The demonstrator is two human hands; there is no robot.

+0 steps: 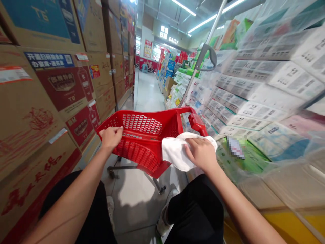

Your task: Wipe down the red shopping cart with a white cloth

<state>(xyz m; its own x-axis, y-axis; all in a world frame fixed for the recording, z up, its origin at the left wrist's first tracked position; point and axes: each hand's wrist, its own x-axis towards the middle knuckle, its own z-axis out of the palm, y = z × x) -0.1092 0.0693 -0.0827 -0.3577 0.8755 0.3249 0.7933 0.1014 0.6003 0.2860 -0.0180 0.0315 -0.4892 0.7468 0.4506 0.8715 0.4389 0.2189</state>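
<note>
A red plastic shopping cart with perforated basket walls stands sideways in front of me. My left hand is closed around the basket's rim at its left end. Under my right hand is a white cloth, pressed against the cart's handle end. The fingers of that hand bend over the cloth, whose loose edge hangs down beside the basket. Part of the red handle shows just above the cloth. Inside the basket I see only its red perforated walls and floor.
Stacked cardboard boxes wall the left side. Plastic-wrapped tissue packs pile up on the right. A grey pole with a looped handle leans there behind the cart. The aisle floor runs back to a blue stool.
</note>
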